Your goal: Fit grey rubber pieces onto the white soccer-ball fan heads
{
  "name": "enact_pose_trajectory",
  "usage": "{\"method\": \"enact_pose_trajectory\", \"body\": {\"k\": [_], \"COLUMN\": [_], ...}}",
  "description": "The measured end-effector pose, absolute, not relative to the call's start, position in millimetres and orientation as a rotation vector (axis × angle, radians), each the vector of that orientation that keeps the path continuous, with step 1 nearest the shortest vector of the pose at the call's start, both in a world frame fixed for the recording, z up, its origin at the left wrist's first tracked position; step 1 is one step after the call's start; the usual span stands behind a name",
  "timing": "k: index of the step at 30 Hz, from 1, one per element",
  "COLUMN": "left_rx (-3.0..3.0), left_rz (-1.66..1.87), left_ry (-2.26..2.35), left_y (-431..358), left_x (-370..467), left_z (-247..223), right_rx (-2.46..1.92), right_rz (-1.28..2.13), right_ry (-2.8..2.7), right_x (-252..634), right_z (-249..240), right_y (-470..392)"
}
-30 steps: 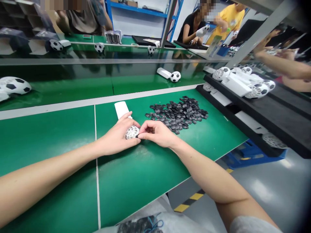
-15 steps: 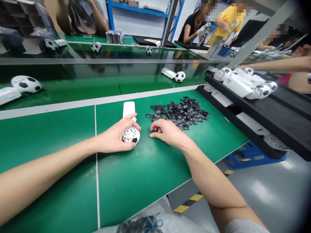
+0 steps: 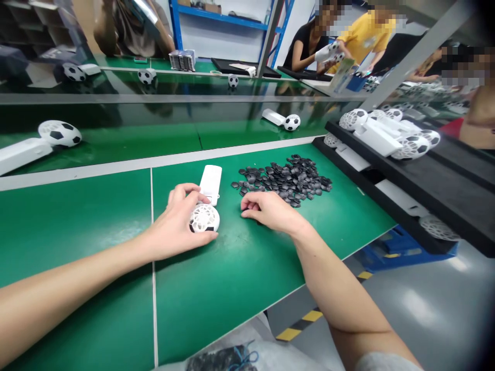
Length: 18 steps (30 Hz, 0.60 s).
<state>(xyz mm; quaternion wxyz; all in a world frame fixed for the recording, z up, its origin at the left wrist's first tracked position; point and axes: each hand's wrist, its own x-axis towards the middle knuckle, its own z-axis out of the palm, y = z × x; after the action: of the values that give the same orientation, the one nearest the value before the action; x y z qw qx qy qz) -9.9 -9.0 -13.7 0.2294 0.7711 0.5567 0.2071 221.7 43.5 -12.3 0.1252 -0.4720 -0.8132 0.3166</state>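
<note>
My left hand (image 3: 180, 221) is wrapped round the ball end of a white piece (image 3: 204, 217), a lattice ball with black patches low on its side. Its flat white handle (image 3: 211, 181) points away from me on the green table (image 3: 116, 309). To the right, my right hand (image 3: 259, 208) is closed, thumb against the curled fingers; whatever it pinches is too hidden to make out. Just beyond that hand lies a loose pile of small black pieces (image 3: 294, 178).
Black trays (image 3: 417, 185) holding white ball-ended pieces stand at the right edge. Behind the pale table edge, a green belt (image 3: 154, 126) carries similar pieces (image 3: 292, 122). Several people work across the belt and at the far right.
The white piece has turned slightly, its handle swinging right, and my left hand has turned with it. My right hand's fingers have drawn closer together. Pieces on the near belt have shifted right.
</note>
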Motion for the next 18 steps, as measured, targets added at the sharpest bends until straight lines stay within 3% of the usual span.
{"method": "enact_pose_trajectory", "body": {"k": [7, 13, 18], "left_rx": [2.004, 1.965, 1.969], "left_rz": [0.470, 0.329, 0.370], "left_ry": [1.388, 1.255, 1.312], "left_y": [-11, -6, -13], "left_x": [-20, -27, -22], "left_z": [-2, 6, 4], "right_rx": [-0.930, -0.733, -0.741], "right_rz": [1.430, 1.076, 1.096], "right_ry": [-2.016, -2.182, -2.180], "right_x": [205, 197, 191], "right_z": [-17, -17, -18], "right_y": [31, 26, 22]}}
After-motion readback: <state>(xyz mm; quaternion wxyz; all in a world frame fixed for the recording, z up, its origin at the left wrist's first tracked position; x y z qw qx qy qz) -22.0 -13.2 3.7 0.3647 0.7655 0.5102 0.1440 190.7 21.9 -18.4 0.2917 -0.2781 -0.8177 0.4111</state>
